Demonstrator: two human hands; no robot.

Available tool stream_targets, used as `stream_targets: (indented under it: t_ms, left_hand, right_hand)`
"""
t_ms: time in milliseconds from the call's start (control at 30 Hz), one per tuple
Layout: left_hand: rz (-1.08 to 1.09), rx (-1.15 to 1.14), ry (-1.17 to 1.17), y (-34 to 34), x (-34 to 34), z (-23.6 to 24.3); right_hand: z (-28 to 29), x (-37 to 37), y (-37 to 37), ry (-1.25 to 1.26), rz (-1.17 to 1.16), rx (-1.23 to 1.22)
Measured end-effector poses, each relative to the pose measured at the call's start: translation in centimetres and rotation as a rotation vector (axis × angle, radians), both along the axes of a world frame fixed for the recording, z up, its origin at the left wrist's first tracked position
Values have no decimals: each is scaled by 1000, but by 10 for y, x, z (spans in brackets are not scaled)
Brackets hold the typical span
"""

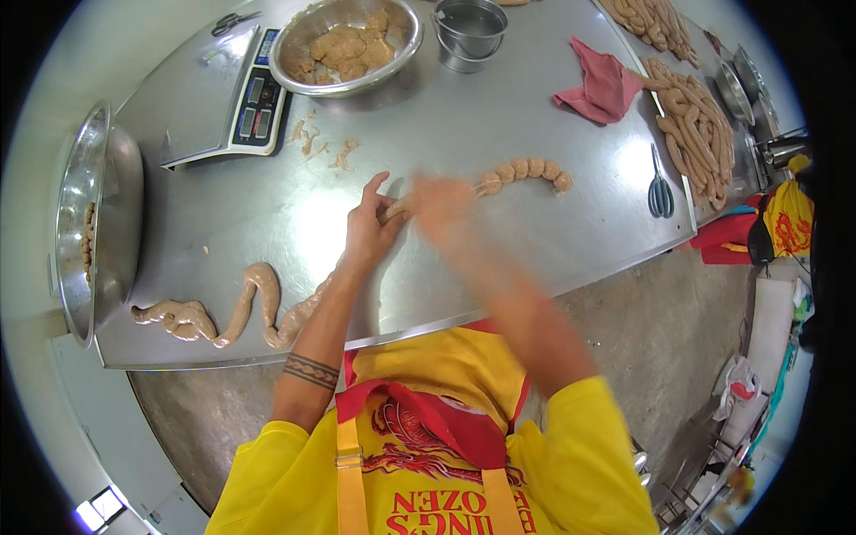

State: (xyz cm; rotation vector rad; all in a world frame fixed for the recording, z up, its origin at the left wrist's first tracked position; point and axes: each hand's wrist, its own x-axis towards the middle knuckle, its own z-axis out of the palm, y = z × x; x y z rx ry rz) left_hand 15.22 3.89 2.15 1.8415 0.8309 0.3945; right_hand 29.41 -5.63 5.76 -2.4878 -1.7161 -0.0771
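The steel table (499, 116) is the landmark; all places are given from it. On its far left part lies a flat digital scale (234, 98) with a dark keypad panel, the one labelled object here, its markings too small to read. Just right of the scale sits a round metal bowl (294, 67) holding lumps of filling; right of that, a small steel pot (470, 36). A red cloth (599, 89) lies crumpled toward the table's right part, with scissors (661, 192) near the right edge and a tray of finished sausages (700, 129) beyond them.

Your left hand (370, 223) rests on the table's middle, thumb and lower fingers pinched on the sausage casing (397, 208), the forefinger raised. Your right hand (439, 207) is blurred just beside it; you cannot tell how far it is open, though it lies over the same casing. The linked sausage chain (526, 172) runs rightward from your hands; the unlinked filled length (259, 308) trails along the table's near left edge.
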Motion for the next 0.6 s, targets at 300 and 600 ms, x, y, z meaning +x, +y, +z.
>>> stream_targets:
  t_ms: [300, 600]
  left_hand:
    - [147, 201, -27, -1, 2, -15]
    - [-659, 579, 366, 20, -11, -9]
  right_hand:
    - [99, -76, -422, 700, -754, -517]
    - [-20, -113, -684, 2413, -1121, 722]
